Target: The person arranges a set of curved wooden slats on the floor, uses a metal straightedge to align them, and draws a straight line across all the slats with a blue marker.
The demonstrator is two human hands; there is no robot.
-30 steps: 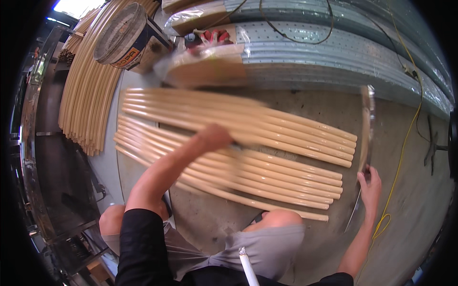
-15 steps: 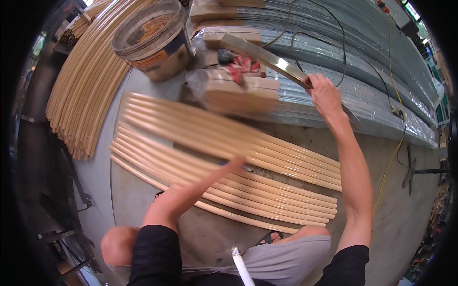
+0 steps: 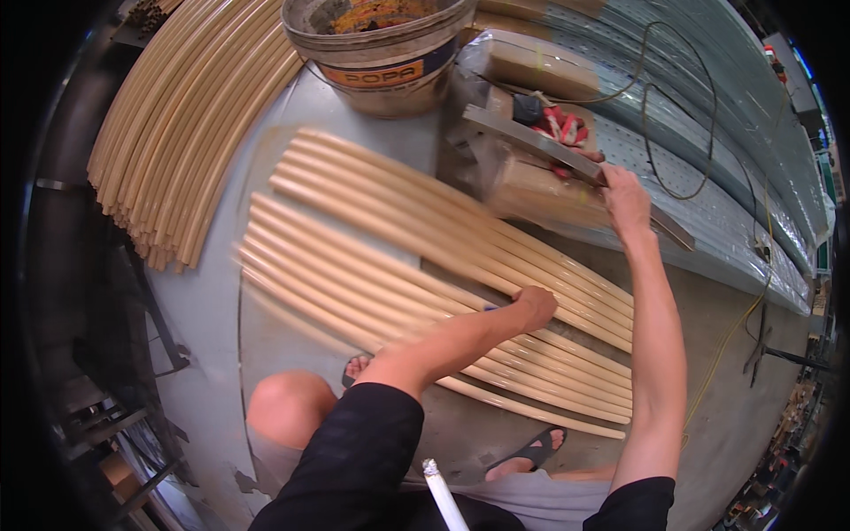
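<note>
My right hand (image 3: 627, 202) is closed around a long, flat metal bar (image 3: 540, 142), raised over the far side of the tubes and slanting down to the right. With curled fingers, my left hand (image 3: 537, 308) reaches into the gap between two groups of glossy beige tubes. Whatever its fingers hold is hidden. The farther group of tubes (image 3: 381, 190) and the nearer group (image 3: 345, 270) lie side by side on the floor. A small blue item (image 3: 490, 308) shows beside my left wrist. One tube (image 3: 531, 412) lies apart, nearest to me.
A bundle of long beige tubes (image 3: 186, 133) lies at the far left, with a dirty bucket (image 3: 381, 71) beside it. Red-and-white gloves (image 3: 564, 128) rest on wrapped cartons. Plastic-wrapped metal lengths (image 3: 699, 115) and a cable fill the far right. A white cigarette (image 3: 445, 500) juts in below.
My left hand has moved right along the gap between the tubes. The bar stays in my right hand, its tilt slightly flatter. The whole view has shifted.
</note>
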